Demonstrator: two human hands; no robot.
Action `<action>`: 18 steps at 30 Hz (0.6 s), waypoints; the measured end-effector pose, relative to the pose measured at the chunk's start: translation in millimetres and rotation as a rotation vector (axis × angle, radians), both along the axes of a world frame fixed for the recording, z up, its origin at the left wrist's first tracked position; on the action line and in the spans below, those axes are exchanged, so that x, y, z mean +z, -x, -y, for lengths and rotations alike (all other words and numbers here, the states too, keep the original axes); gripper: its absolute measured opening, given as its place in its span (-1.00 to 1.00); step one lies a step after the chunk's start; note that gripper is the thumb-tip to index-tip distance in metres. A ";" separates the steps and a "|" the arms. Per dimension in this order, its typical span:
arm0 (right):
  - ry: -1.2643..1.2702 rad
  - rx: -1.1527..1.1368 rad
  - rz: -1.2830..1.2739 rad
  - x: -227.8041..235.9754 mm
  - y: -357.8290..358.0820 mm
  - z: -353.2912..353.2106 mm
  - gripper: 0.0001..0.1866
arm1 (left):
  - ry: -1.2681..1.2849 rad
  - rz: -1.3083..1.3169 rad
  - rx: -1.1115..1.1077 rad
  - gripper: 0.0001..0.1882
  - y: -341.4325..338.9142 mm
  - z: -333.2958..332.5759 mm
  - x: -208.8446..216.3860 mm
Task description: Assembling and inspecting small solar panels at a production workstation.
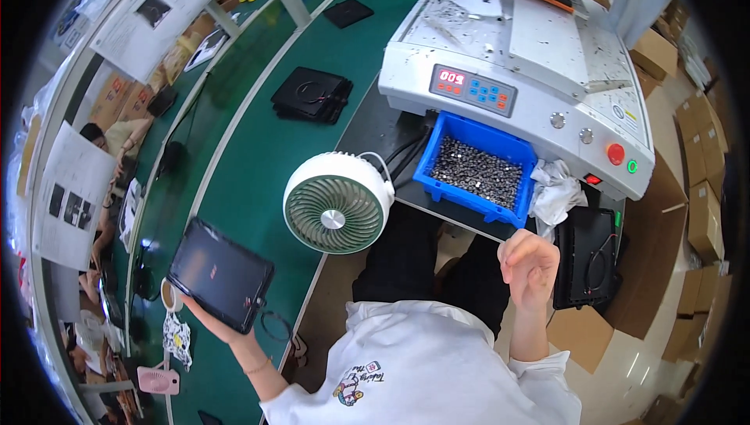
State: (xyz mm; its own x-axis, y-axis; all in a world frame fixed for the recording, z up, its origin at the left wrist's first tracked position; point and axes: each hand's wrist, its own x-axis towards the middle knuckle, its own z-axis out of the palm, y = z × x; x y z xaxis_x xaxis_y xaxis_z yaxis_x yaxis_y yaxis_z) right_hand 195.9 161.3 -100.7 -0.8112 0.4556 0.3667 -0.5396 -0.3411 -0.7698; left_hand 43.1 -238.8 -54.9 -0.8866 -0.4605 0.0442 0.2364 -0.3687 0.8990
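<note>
Black tablet [221,273] gripped underneath by left hand [205,317], arm outstretched, right hand [530,267] raised, loosely fisted, holding nothing visible

left hand [205,317] gripping a dark tablet [220,273] over the green conveyor belt [258,151], right hand [531,267] curled near a blue bin of small screws [476,169], white desk fan [337,201] between

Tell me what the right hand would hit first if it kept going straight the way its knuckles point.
The right hand, loosely curled, points up the picture. Probably the crumpled white cloth comes first, with the blue bin of small dark parts just to its left. Depth is hard to judge here, so the hand might pass above both.
</note>
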 end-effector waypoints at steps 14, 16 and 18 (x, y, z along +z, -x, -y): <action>-0.002 0.288 0.083 -16.4 24.4 22.7 -0.83 | -0.141 0.766 -0.181 -0.19 -175.3 306.5 -26.4; -0.263 0.054 0.167 1.5 5.9 16.6 -0.65 | -0.002 1.065 -0.164 -0.22 -164.0 387.2 -50.6; -0.672 -0.274 0.322 32.4 -13.0 10.5 -0.43 | 0.643 1.222 0.438 -0.21 -131.3 346.0 -30.2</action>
